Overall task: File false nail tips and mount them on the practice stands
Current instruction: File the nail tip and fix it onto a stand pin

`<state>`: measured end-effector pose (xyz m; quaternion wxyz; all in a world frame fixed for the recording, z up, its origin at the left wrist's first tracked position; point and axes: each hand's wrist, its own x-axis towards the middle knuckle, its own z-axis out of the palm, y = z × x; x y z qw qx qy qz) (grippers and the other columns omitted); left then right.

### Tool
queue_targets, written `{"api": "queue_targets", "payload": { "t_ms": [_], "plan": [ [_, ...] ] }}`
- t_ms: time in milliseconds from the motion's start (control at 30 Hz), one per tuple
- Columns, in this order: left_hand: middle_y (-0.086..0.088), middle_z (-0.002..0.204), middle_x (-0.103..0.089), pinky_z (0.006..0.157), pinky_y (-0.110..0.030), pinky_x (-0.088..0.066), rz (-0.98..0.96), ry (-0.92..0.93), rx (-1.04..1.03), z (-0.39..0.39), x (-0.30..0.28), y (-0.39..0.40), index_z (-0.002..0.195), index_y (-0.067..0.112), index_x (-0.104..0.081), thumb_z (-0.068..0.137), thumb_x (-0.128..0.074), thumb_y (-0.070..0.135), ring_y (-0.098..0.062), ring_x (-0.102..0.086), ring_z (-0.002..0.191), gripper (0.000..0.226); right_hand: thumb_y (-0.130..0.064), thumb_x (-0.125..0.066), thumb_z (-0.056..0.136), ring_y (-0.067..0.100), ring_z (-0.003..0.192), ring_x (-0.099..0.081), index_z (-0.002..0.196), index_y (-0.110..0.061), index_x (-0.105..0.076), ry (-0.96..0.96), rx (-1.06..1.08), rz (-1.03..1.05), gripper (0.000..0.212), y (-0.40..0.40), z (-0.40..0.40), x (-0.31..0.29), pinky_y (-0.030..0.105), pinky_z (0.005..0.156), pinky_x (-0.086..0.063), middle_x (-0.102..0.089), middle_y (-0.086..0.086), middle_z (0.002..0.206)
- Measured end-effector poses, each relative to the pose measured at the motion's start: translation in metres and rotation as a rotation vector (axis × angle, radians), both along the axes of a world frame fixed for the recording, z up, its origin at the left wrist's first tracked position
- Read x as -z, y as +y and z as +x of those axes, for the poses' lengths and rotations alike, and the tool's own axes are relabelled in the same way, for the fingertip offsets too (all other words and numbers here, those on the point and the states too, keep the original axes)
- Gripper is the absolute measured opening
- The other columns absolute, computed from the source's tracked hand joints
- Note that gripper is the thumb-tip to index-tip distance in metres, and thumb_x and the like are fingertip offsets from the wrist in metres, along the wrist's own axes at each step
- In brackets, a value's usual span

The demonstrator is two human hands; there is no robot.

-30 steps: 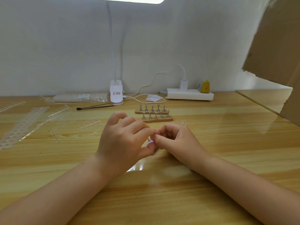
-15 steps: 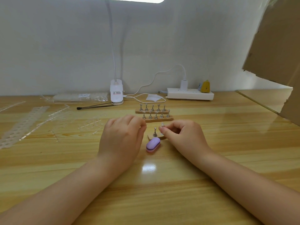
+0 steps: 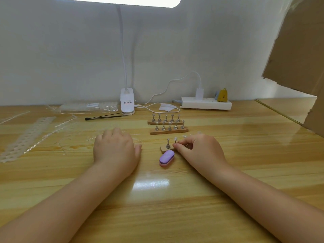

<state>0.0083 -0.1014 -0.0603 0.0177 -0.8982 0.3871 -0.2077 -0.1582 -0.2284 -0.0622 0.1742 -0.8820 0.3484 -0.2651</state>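
My right hand (image 3: 199,151) pinches a clear false nail tip (image 3: 175,138) between thumb and forefinger, on top of a metal peg of a small wooden practice stand (image 3: 163,148). The stand's other peg (image 3: 168,143) is bare. A purple and pink buffer block (image 3: 166,157) lies on the table just in front of that stand. My left hand (image 3: 114,149) rests palm down on the table to the left, holding nothing, fingertips among loose clear tips (image 3: 91,138). Two longer wooden stands (image 3: 169,130) with rows of pegs sit behind.
A white lamp base (image 3: 127,102) and cable stand at the back wall, with a power strip (image 3: 206,103) to the right. A plastic bag (image 3: 89,106), a black stick (image 3: 105,117) and clear tip strips (image 3: 26,137) lie on the left. Cardboard (image 3: 298,50) looms at the right.
My hands parted and the buffer block was set down on the table. My left hand slid left and flattened. My right hand brought the nail tip onto the small stand's peg.
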Motion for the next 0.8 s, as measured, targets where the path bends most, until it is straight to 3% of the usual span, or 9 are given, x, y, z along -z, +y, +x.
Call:
{"api": "queue_targets", "payload": {
  "t_ms": [233,533,600,700,800],
  "plan": [
    [0.007,0.104,-0.064,0.086,-0.033,-0.035,0.002,-0.026,0.105,-0.0002,0.0007,-0.0012,0.1,0.028,-0.064,0.097,-0.032,0.046,-0.021,-0.053,0.101,0.037,-0.044,-0.063,0.088,0.007,0.077,-0.059,0.094,-0.03,-0.076,-0.013,-0.023,0.029,0.02,-0.0016,0.0005,0.0015,0.028,0.066,-0.047,-0.069,-0.012,0.079],
    [0.008,0.098,-0.067,0.083,-0.031,-0.034,-0.113,-0.024,0.178,0.0003,0.0045,-0.003,0.105,0.028,-0.061,0.094,-0.04,0.039,-0.019,-0.055,0.097,0.026,-0.037,-0.057,0.093,0.012,0.077,-0.061,0.093,-0.027,-0.075,0.011,-0.034,0.015,0.02,-0.0001,0.0002,0.0009,0.031,0.067,-0.05,-0.07,-0.007,0.078],
    [0.009,0.103,-0.067,0.086,-0.032,-0.035,-0.183,0.021,0.199,0.0014,0.004,-0.0025,0.113,0.028,-0.059,0.093,-0.044,0.04,-0.019,-0.055,0.1,0.028,-0.036,-0.059,0.092,0.012,0.077,-0.061,0.094,-0.027,-0.075,-0.003,-0.038,0.008,0.019,0.0012,-0.0002,0.0008,0.03,0.067,-0.05,-0.069,-0.01,0.076],
    [0.006,0.109,-0.064,0.088,-0.034,-0.039,-0.368,0.131,0.266,0.0017,0.003,-0.0008,0.125,0.022,-0.054,0.091,-0.054,0.041,-0.021,-0.056,0.102,0.039,-0.035,-0.061,0.085,0.007,0.064,-0.056,0.087,-0.027,-0.073,-0.038,-0.041,0.022,0.014,0.004,-0.0016,0.0012,0.025,0.057,-0.043,-0.056,-0.015,0.059],
    [0.009,0.101,-0.061,0.072,-0.026,-0.042,-0.679,0.408,0.372,-0.003,-0.0002,-0.0009,0.126,0.019,-0.052,0.09,-0.059,0.039,-0.01,-0.056,0.082,0.041,-0.035,-0.062,0.08,0.005,0.055,-0.051,0.076,-0.026,-0.066,-0.109,-0.015,0.061,0.011,0.0059,-0.0055,-0.0001,0.022,0.051,-0.034,-0.051,-0.012,0.054]
  ]
}}
